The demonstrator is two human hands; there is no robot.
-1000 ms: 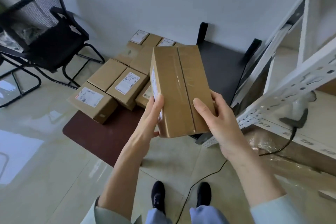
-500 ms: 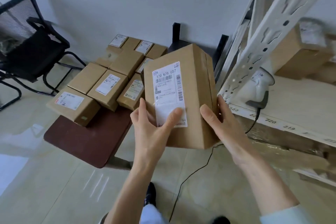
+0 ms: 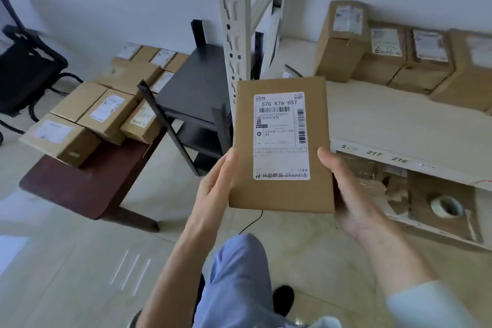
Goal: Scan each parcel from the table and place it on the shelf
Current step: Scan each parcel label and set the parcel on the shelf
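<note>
Shelf point(image 3: 399, 120) fills the right side of the frame, pale board w/ a row of parcels already on it point(image 3: 394, 45) along the back at upper right, and plenty of bare board in front of them. Desk point(image 3: 80, 184) sits at left, dark red top, w/ a bunch of waiting parcels point(image 3: 106, 109) stacked toward its far end. Black stand point(image 3: 197, 88) is between desk and shelf, right by the grey shelf upright point(image 3: 234, 21). Black chair point(image 3: 24, 72) at far left, out of the way.

Parcel in hand point(image 3: 282, 146) is mid frame, held up in the air in front of the shelf edge, label side point(image 3: 281, 136) facing the camera, barcodes readable. Left hand point(image 3: 215, 186) grips its left edge, fingers curled behind and thumb on the side. Right hand point(image 3: 346, 189) holds the right edge, thumb up along it, rest of the fingers hidden behind the box.

So imo this is the scan step, or just about: label is turned up and ready. No scanner visible in frame tho, only a black cable point(image 3: 253, 221) on the floor below the box. Next move prob needs one hand freed for the scanner, then a slide onto the open board. Upright post is the one thing to steer around; box's upper left corner is close beside it in the frame.
</note>
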